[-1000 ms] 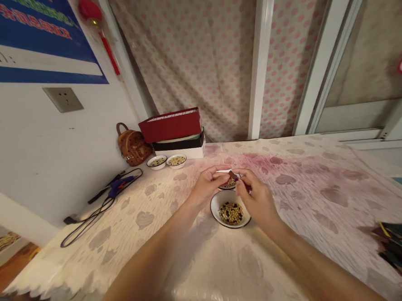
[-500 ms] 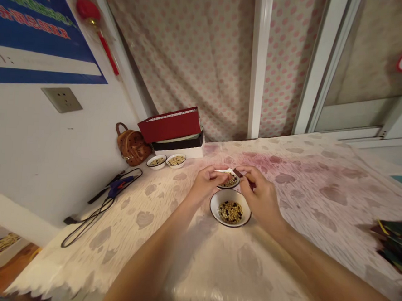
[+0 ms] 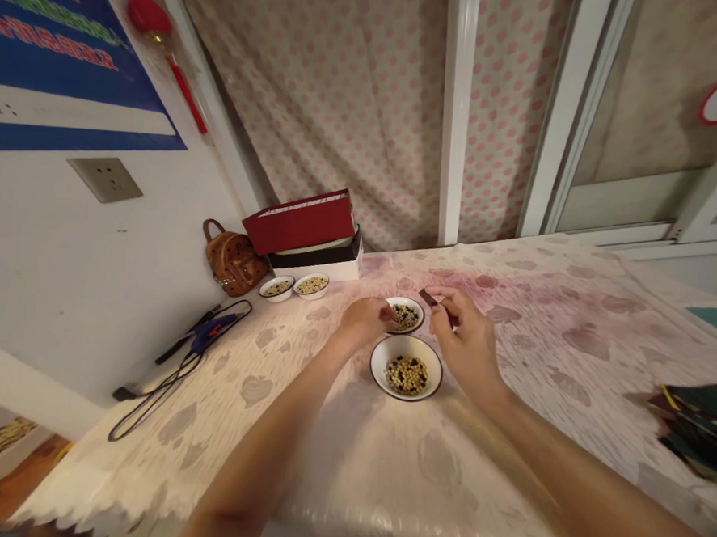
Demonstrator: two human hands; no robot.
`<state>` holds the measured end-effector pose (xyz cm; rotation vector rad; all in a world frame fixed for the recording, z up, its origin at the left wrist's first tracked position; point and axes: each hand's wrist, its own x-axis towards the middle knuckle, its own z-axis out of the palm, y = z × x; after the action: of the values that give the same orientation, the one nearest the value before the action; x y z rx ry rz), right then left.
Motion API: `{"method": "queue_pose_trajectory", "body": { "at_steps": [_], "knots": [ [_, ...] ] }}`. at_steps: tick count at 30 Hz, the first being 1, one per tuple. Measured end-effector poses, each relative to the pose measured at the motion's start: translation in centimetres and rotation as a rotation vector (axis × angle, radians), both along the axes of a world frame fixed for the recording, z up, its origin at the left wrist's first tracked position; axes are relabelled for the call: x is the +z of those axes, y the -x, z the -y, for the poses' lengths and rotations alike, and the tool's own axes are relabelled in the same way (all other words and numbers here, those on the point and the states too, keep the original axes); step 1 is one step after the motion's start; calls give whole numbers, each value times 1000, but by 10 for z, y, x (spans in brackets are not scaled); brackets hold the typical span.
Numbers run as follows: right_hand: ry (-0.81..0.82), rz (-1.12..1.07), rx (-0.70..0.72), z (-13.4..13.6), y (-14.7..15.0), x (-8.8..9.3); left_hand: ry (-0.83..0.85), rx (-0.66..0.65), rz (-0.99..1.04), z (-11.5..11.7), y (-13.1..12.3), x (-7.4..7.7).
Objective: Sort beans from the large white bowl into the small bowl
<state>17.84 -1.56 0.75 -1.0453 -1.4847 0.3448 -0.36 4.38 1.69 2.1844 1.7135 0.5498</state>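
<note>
Now the hands have parted beside the white bean bowl (image 3: pixel 377 367): at eleven o'clock, the curled left hand (image 3: pixel 362 321) touches a smaller bowl (image 3: pixel 416 325), its grip unclear; at one o'clock, the right hand (image 3: pixel 467 340) pinches a dark red sliver (image 3: pixel 429 298).

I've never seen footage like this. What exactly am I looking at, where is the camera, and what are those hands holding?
There's no machine here. These are a person's own bare hands, filmed by one camera worn on the head, looking forward and down. The left hand is at the rim of a small white bowl of beans. The right hand pinches a small dark red piece. Below them sits a larger white bowl of mixed beans, on a patterned tablecloth. Two more small bowls stand farther back, near a red box.
</note>
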Motion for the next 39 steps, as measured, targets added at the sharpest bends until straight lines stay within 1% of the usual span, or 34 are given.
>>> {"method": "queue_pose_trajectory", "body": {
  "at_steps": [2,5,8,12,18,21,24,25,26,27,30,32,35,39],
  "knots": [
    [0,-3,-2,-1,0,-1,29,-6,-97,-9,-5,2],
    [8,3,1,-1,0,-1,26,-23,-127,-19,-14,0],
    [5,12,-2,-1,0,-1,10,-25,-114,-23,-18,-3],
    [-10,17,3,0,0,1,2,-8,-85,-22,-14,-6],
    [-24,23,1,0,0,-1,45,-55,-3,-24,-16,-7],
    [-10,20,8,-1,0,-2,23,-39,12,-27,-20,-8],
    [-14,18,10,-2,0,-2,9,-27,55,-26,-18,-8],
    [-18,19,8,-2,0,-2,13,-26,118,-24,-16,-9],
    [-21,21,5,-2,0,-2,29,-33,228,-20,-14,-9],
    [-23,24,4,-2,1,-2,59,-53,385,-16,-12,-10],
    [-13,31,28,1,3,-1,220,-161,973,5,-7,-12],
    [6,34,64,3,5,0,327,-180,1231,19,-7,-13],
    [30,34,98,8,8,-1,411,-147,1413,35,-10,-13],
    [37,50,119,10,10,-4,424,-130,1494,42,-15,-12]
  ]
}}
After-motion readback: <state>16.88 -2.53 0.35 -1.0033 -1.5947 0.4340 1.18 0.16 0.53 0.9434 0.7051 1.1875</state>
